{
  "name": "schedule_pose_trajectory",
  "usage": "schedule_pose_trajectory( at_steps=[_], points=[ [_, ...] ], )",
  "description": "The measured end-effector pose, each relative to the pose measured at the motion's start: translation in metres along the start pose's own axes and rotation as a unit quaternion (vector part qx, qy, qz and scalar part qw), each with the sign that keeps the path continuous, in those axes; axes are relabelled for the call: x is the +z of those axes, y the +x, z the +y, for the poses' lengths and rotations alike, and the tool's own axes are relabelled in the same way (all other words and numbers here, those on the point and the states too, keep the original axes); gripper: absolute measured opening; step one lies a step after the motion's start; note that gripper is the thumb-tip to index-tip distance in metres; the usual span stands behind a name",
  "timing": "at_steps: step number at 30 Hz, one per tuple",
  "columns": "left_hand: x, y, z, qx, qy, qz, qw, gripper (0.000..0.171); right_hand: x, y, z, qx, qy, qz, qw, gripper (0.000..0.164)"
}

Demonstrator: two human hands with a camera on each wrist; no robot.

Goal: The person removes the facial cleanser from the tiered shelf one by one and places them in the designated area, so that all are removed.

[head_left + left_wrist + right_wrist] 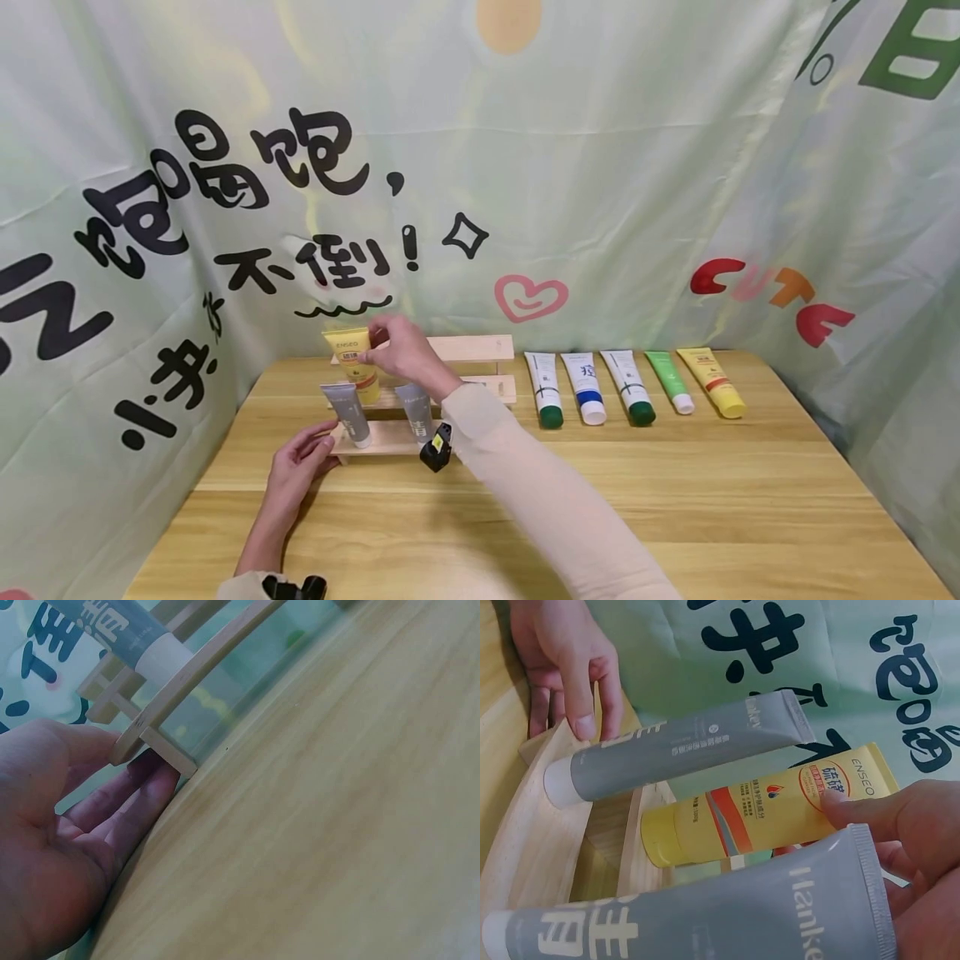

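Note:
My right hand (408,354) pinches the upper part of a yellow tube (349,343) between thumb and fingers. The tube stands cap down on the middle step of a tiered wooden rack (390,436). At the left end of the rack's front step, my left hand (294,467) grips the board, thumb on top and fingers below in the left wrist view. Two grey tubes with white caps stand on that front step, one on the left (347,414) and one farther right (414,408). In the right wrist view the yellow tube (772,806) appears between them.
Right of the rack, several tubes lie in a row on the wooden table (660,500): white ones with green caps (551,415), a white and blue one (583,387), a green one (670,379) and a yellow one (711,382). A printed curtain (615,192) hangs behind.

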State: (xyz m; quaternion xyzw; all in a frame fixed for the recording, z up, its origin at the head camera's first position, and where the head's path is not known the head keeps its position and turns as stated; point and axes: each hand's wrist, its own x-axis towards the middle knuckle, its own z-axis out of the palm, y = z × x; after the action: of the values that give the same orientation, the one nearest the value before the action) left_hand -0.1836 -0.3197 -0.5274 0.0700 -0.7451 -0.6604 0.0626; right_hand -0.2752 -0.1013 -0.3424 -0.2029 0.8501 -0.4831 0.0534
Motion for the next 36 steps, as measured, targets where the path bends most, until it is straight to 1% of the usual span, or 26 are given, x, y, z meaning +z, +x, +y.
schedule_pose_trajectory(
  at_steps=[4, 8, 16, 21, 27, 32, 36],
  points=[
    [0.000, 0.000, 0.000, 0.005, 0.000, 0.000, 1.0000, 0.045, -0.002, -0.002, -0.001, -0.008, 0.004, 0.009, 1.000, 0.017],
    [0.000, 0.001, 0.000, 0.009, -0.006, -0.002, 0.9999, 0.045, -0.007, -0.005, -0.007, -0.012, 0.022, 0.021, 0.999, 0.017],
    [-0.001, 0.002, 0.000, 0.019, -0.022, -0.004, 0.9996, 0.046, -0.026, -0.014, -0.023, -0.021, 0.052, 0.036, 0.998, 0.017],
    [-0.001, 0.001, -0.001, 0.014, -0.015, -0.004, 0.9998, 0.046, -0.040, -0.021, -0.027, -0.028, 0.057, 0.056, 0.996, 0.019],
    [-0.001, 0.001, -0.002, 0.011, -0.009, -0.004, 0.9999, 0.046, -0.059, -0.032, -0.025, -0.054, 0.093, 0.068, 0.992, 0.023],
    [-0.001, 0.001, -0.002, 0.014, -0.012, -0.002, 0.9998, 0.045, -0.072, -0.039, -0.016, -0.072, 0.107, 0.066, 0.989, 0.023],
    [-0.001, 0.001, -0.002, 0.021, -0.019, -0.004, 0.9996, 0.046, -0.085, -0.045, -0.008, -0.088, 0.129, 0.067, 0.985, 0.023]
  ],
)
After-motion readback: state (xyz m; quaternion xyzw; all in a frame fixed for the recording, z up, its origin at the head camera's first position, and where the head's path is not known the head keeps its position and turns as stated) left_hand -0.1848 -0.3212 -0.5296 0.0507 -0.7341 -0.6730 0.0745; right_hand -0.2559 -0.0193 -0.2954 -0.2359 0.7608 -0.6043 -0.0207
